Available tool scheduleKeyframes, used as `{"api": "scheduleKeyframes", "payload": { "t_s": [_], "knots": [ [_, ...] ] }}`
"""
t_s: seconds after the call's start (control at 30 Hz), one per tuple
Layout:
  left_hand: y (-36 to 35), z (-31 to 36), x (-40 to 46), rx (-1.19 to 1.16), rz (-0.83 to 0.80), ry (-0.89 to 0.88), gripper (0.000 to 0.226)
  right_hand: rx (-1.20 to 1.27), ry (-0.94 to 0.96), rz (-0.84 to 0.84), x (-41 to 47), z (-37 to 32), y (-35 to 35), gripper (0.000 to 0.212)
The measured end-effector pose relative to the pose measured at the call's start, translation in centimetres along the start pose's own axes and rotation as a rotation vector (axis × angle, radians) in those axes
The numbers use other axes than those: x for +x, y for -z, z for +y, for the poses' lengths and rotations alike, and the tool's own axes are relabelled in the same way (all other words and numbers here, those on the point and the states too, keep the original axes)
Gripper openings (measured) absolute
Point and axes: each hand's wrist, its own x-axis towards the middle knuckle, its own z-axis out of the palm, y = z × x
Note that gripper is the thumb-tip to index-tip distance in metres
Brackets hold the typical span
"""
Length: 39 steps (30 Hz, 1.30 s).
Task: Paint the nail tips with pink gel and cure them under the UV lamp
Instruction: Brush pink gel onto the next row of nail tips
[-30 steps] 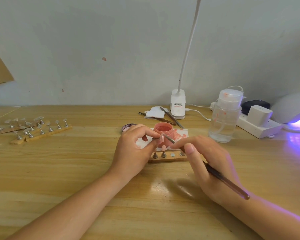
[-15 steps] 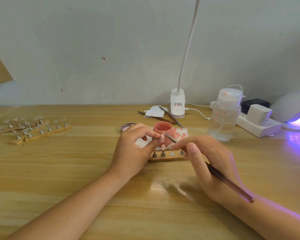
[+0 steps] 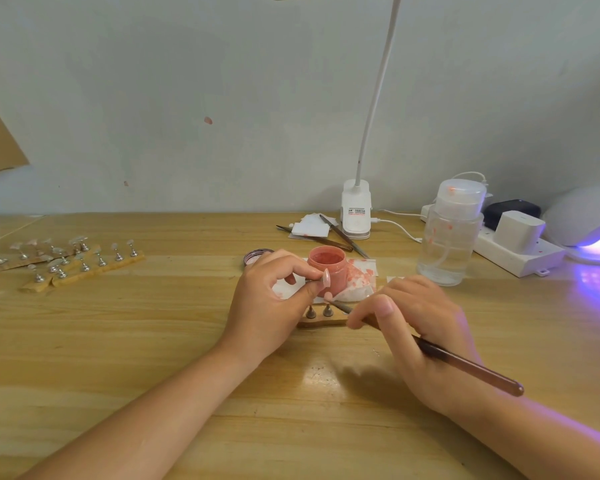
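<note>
The left hand pinched a pink nail tip on its stand; the right hand gripped the brush. Gel might smear onto fingers, or the open jar near the desk's back edge could tip if nudged.

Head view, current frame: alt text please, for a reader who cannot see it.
Over a wooden table, the left hand pinches a pink-coated nail tip while the right hand holds a brown-handled brush just below it. Behind stand an open pink gel jar and, far right, a lit white UV lamp.

Both forearms bare; no sleeves, rings or watch visible.
</note>
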Motion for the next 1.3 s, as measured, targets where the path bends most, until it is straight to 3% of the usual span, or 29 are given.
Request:
{"api": "scheduleKeyframes", "payload": {
  "t_s": [0.17,0.3,0.47,0.63,0.8,0.93,1.1,1.23,1.3],
  "knots": [
    [0.08,0.12,-0.03,-0.013,-0.006,-0.006,0.019,0.008,-0.044,0.012,0.14,-0.17,0.02,0.039],
    [-0.01,0.19,0.01,0.000,0.004,0.009,0.027,0.075,-0.020,0.028,-0.02,-0.20,0.10,0.059],
    [0.07,0.29,-0.06,-0.020,-0.013,0.028,0.017,0.063,-0.069,0.037,0.17,-0.42,0.12,0.037],
    [0.02,0.31,-0.03,-0.015,-0.005,0.050,0.018,0.081,-0.048,0.026,0.14,-0.48,0.16,0.057],
    [0.06,0.32,-0.03,-0.004,-0.021,0.033,0.013,0.071,-0.092,0.008,0.24,-0.55,0.17,0.037],
    [-0.04,0.23,0.01,-0.003,-0.006,0.040,0.015,0.082,-0.072,0.005,0.23,-0.51,0.19,0.057],
    [-0.03,0.19,-0.04,-0.013,-0.012,0.038,0.015,0.094,-0.118,0.014,0.20,-0.57,0.20,0.039],
    [-0.03,0.16,-0.01,-0.008,-0.006,0.044,0.021,0.102,-0.112,-0.015,0.15,-0.51,0.30,0.054],
    [-0.02,0.26,0.00,-0.011,-0.003,0.041,0.019,0.120,-0.116,0.005,0.06,-0.48,0.34,0.049]
  ]
}}
